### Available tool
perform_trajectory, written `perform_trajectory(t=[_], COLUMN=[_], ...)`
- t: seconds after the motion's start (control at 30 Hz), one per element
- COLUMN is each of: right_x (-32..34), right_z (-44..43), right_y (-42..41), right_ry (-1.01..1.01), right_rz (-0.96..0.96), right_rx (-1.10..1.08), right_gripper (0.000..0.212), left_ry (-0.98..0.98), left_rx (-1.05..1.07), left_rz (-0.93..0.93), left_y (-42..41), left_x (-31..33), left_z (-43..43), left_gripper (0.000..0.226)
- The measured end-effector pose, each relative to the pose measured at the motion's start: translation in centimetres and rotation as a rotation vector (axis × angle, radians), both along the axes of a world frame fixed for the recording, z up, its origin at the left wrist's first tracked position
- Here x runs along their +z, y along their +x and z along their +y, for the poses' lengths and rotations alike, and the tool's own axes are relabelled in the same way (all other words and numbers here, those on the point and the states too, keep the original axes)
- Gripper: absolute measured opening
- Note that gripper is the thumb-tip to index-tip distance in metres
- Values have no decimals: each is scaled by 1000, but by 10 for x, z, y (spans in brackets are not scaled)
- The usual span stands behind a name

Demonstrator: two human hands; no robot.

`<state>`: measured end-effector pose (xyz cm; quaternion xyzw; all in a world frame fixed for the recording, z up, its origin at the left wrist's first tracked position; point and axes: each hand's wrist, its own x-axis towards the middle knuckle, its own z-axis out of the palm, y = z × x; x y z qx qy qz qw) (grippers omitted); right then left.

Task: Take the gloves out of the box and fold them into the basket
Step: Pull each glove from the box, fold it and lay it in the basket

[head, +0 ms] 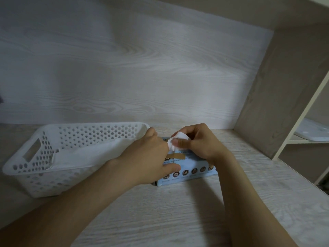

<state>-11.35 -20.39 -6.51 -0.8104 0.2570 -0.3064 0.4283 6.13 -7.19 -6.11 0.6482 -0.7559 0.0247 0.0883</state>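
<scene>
A light blue glove box [192,171] lies on the wooden shelf, partly hidden under both hands. My right hand [197,141] pinches a crumpled white glove [176,141] just above the box's top. My left hand [151,157] rests on the box's left end, thumb along its front face, fingers curled beside the glove. Left of the box stands a white perforated basket [35,168] with pale folded gloves [92,154] lying inside it.
A wood-grain back wall rises behind the shelf, and a side panel [277,104] closes it on the right. Beyond that panel, lower shelves hold a white flat object [313,131]. The shelf surface [169,211] stretches towards me.
</scene>
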Motion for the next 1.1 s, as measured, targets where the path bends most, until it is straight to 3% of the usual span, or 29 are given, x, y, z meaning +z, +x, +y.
perform_trajectory(t=[0.17,0.27,0.37,0.5,0.7,0.87,0.93,1.0,1.1], right_x=[-12,-16,-14,-10,-17,-9,-6,-1,-5], right_z=[-9,-10,-9,-10,-13,-8,-14,-12,-1], right_y=[19,27,29,24,27,23,16,4,4], right_ry=[-345,-467,-438,-172,59,175,422,653,587], right_rz=[45,37,12,-179,-526,-800,-1046,-1218,-1103], right_rx=[-301,-456,-635,-862,-767,-963,-821,-505,-345], right_gripper=[8,30,57,60,62,54,44,33,14], left_ry=[1,-9,-9,-6,-19,-7,0,-2,5], left_rx=[1,4,-3,5,5,30,38,37,32], left_rz=[12,19,26,32,29,-2,5,12,37], left_y=[-1,-1,-1,0,3,0,0,-1,-1], left_x=[3,3,4,2,-2,1,1,1,0], left_z=[3,3,2,2,-1,0,1,1,1], left_gripper=[45,48,49,48,52,56,56,54,50])
